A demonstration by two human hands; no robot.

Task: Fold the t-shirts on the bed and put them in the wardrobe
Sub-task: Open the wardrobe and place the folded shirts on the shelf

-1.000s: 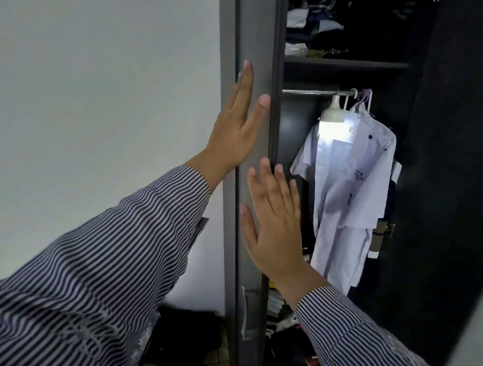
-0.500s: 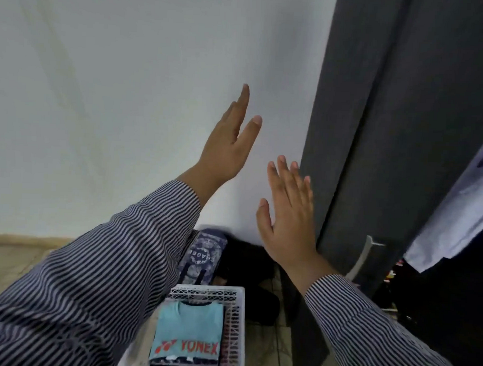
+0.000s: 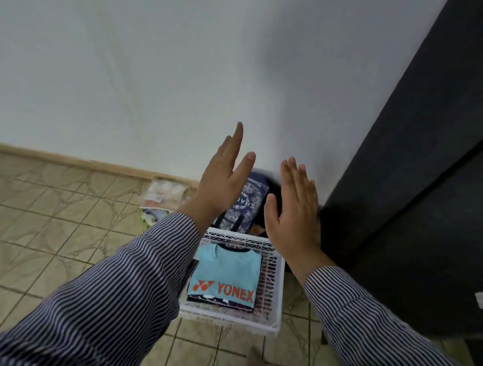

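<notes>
Your left hand (image 3: 221, 179) and right hand (image 3: 294, 209) hang flat-fingered and released, grasping nothing, above a white basket (image 3: 268, 324) on the tiled floor (image 3: 41, 230). The folded blue t-shirt (image 3: 226, 275) tops the stack inside, directly below and between both wrists, its long axis running toward you; the dark wardrobe (image 3: 415, 189) stands just right, nearer your right hand.

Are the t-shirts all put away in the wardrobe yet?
Not yet. Done: a stack of folded t-shirts, a light blue one on top, sits in the white basket on the floor beside the dark wardrobe. In hand: nothing; the left hand and right hand are both open and empty above the basket. Left: lifting the shirts into the wardrobe. The bed isn't in view, so I can't tell if more need folding.
</notes>
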